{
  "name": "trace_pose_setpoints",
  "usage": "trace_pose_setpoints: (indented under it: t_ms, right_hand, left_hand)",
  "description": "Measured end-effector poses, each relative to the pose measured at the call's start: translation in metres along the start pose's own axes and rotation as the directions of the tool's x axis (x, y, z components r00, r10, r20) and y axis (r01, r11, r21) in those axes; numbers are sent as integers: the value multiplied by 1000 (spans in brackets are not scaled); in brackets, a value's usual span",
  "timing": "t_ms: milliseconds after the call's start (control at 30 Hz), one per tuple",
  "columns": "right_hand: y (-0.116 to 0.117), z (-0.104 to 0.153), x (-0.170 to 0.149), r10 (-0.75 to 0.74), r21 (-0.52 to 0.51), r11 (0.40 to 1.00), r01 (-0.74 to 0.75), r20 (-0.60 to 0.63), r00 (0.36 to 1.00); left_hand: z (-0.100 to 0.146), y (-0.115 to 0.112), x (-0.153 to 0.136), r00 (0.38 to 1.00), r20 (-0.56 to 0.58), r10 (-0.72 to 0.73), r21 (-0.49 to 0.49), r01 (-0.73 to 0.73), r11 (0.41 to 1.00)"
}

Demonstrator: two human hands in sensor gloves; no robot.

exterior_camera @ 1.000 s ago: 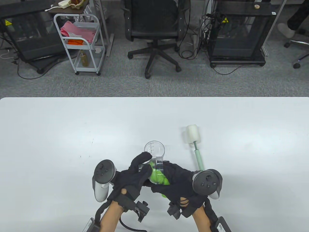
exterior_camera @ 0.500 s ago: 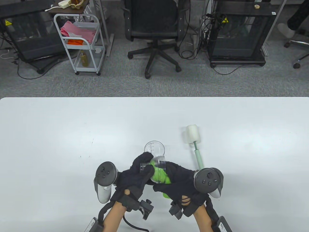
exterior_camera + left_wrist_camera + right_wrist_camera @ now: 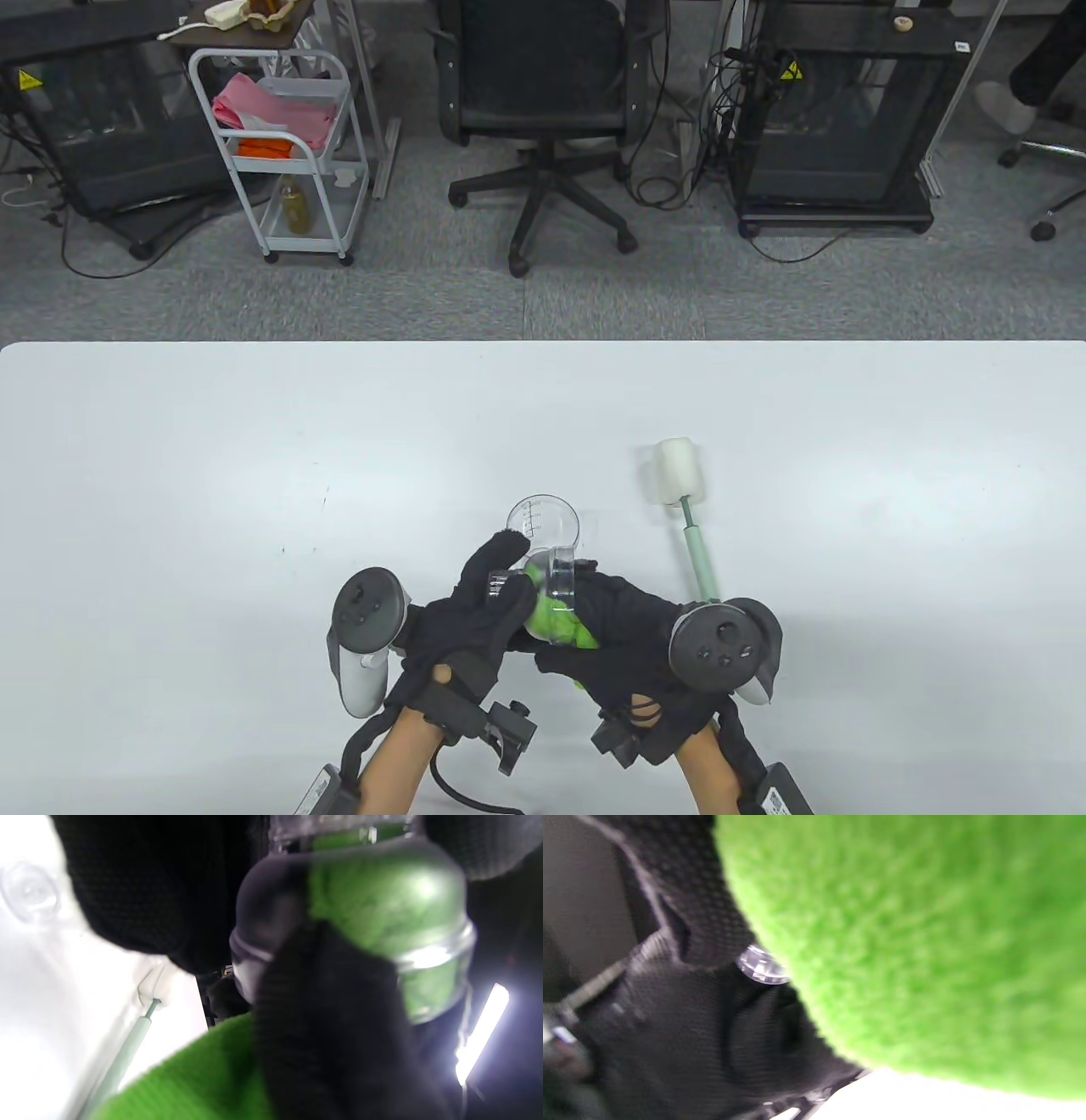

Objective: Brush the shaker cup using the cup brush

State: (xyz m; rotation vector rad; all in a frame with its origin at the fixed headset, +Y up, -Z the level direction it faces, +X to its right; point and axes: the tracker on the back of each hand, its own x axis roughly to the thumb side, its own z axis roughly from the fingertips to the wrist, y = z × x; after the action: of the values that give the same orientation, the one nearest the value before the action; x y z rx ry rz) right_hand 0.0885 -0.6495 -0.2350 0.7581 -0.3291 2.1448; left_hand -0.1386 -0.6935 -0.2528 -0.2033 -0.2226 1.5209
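A clear shaker cup (image 3: 561, 578) is held low over the table between both gloved hands, tipped on its side. My left hand (image 3: 495, 592) grips its body. My right hand (image 3: 612, 630) grips a green cloth (image 3: 556, 625) that fills the cup. The left wrist view shows the cloth (image 3: 382, 899) inside the clear cup (image 3: 430, 957). The right wrist view shows the cloth (image 3: 925, 942) close up. The cup brush (image 3: 679, 480), with a white sponge head and pale green handle, lies on the table to the right of the hands, untouched.
A clear cup-shaped piece with measuring marks (image 3: 544, 520) stands upright on the white table (image 3: 212, 475) just beyond the hands. An office chair (image 3: 543, 102), a white trolley (image 3: 284, 153) and black cabinets stand on the floor beyond the far edge.
Both hands stay on the cup and cloth. The cup has turned a little in the grip and the right hand's tracker has shifted slightly left. The brush has not moved.
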Motion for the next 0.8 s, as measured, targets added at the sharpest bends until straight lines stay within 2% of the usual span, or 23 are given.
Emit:
trace_pose_setpoints:
  t_ms: [67,133,200,233,267,300,433,533,600,667,800]
  right_hand:
    - [1,0,-1,-38,26,999,38,-9,999]
    - [-2,-1,-7,-100,42,994,100,-7,995]
    - [-4,-2,-10,-196,117,974,194,7,980]
    - [-4,-2,-11,-244,166,957,239,10,970]
    - [-5,-2,-13,-259,150,955,255,4,966]
    - [-8,-2,-14,-259,137,957,255,12,966]
    - [-15,1,-19,-313,48,948,315,-48,949]
    - [-20,1,-22,-291,10,956,294,-94,952]
    - [-21,2,-24,-292,-34,956,290,-120,949]
    - [-21,4,-25,-306,-67,952,299,-156,939]
    - [-26,8,-28,-345,-207,931,301,-227,910]
  left_hand:
    - [-3,4,-2,1000,-11,17,-81,-18,997]
    - [-6,7,0,999,38,20,-168,-14,986]
    - [-10,5,-3,985,121,125,-291,-86,953]
    - [-11,1,-5,972,106,211,-353,-161,922]
    - [-11,-4,-8,955,52,292,-410,-246,878]
    - [-12,-6,-9,946,36,324,-422,-279,862]
    - [-16,-2,-5,976,73,206,-388,-163,907]
    - [-15,3,-2,992,72,105,-331,-75,941]
    - [-15,7,-1,993,97,64,-304,-32,952]
    - [-13,12,2,990,143,-12,-238,46,970]
    - [-9,20,12,965,237,-113,-132,147,980]
